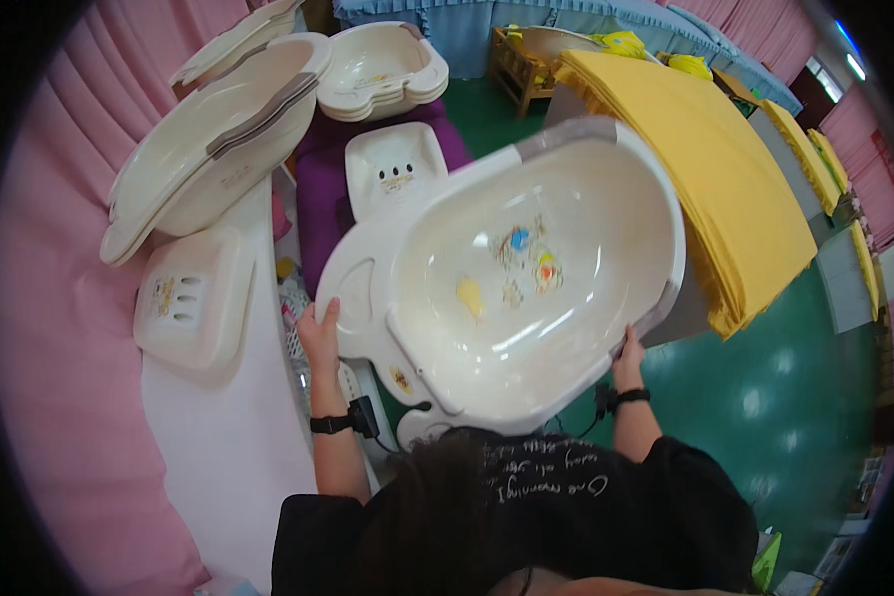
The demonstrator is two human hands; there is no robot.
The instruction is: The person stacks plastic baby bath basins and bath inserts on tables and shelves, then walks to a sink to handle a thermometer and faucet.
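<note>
We see pink curtains (60, 298) down the left side; beside them runs a white table (214, 437); a glossy green floor (745, 397) spreads at right, catching bright reflections; yellow cloth (690, 159) drapes furniture there; pleated blue cloth (467, 52) hangs along the back; a lit lamp (855, 67) shines at upper right.

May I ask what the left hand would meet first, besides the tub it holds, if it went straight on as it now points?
Ahead of the left hand, probably the purple cloth; depth is unclear, and it may lie lower, letting the hand pass above.
</note>
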